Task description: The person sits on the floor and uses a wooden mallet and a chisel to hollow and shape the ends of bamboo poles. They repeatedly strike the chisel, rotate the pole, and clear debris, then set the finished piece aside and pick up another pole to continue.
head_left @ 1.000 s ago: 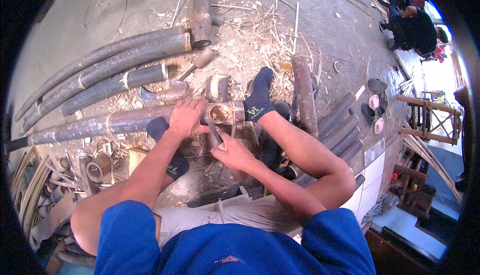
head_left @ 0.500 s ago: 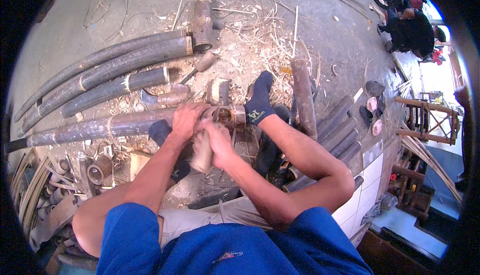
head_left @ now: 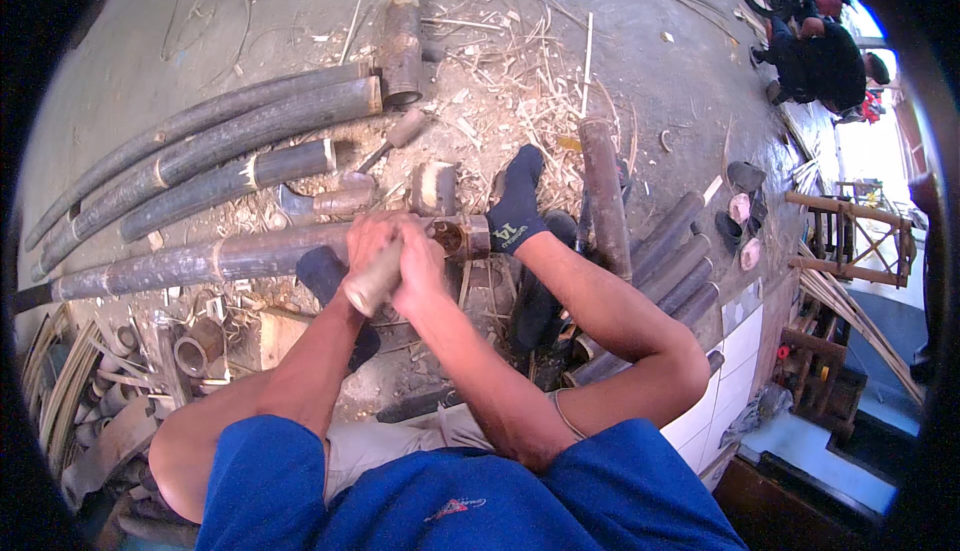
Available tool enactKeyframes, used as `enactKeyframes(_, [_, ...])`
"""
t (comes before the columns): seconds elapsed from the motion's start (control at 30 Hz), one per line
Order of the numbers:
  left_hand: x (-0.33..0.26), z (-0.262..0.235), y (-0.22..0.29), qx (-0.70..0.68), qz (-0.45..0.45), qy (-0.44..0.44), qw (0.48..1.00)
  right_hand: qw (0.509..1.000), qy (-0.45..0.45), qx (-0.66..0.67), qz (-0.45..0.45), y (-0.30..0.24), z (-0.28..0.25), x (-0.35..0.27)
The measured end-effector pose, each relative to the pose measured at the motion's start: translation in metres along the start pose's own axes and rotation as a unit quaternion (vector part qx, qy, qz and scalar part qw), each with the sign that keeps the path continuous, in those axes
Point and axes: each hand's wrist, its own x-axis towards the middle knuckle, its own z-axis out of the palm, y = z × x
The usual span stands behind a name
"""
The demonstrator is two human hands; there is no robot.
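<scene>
A long dark bamboo pole (head_left: 260, 254) lies crosswise in front of me, its right end cut with an opening (head_left: 455, 238). Over the pole, near that end, my left hand (head_left: 368, 238) is closed with its fingers curled across it. My right hand (head_left: 422, 269) lies close against the left one and is wrapped round a thick, pale wooden handle (head_left: 374, 281). The handle's butt slants down to the left; whatever is at its other end is hidden by my hands. My socked right foot (head_left: 518, 221) rests by the pole's right end.
Beyond the pole lie several bamboo poles (head_left: 250, 116), a mallet (head_left: 395, 139) and scattered shavings (head_left: 490, 111). An upright-lying bamboo piece (head_left: 604, 191) and shorter lengths (head_left: 670, 256) are at right. A person in dark clothes (head_left: 820, 66) sits far right, near a small bamboo frame (head_left: 855, 238).
My right hand has moved up and left against my left hand. The wooden handle, blurred before, has swung up and left from below the pole. My left hand stays on the pole.
</scene>
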Motion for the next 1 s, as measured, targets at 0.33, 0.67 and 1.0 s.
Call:
enactKeyframes(0.33, [-0.003,-0.002,-0.013,-0.007,0.067,0.009,0.998,0.948,0.02,-0.316,0.044,-0.005,-0.044,-0.025])
enactKeyframes(0.67, [0.01,0.035,0.025,0.108,-0.104,0.234,0.961,0.981,0.123,0.151,0.012,0.003,0.005,0.045])
enactKeyframes(1.0, [0.021,-0.013,0.021,0.076,-0.022,-0.121,0.989,0.986,0.136,-0.091,-0.013,0.024,-0.081,-0.045])
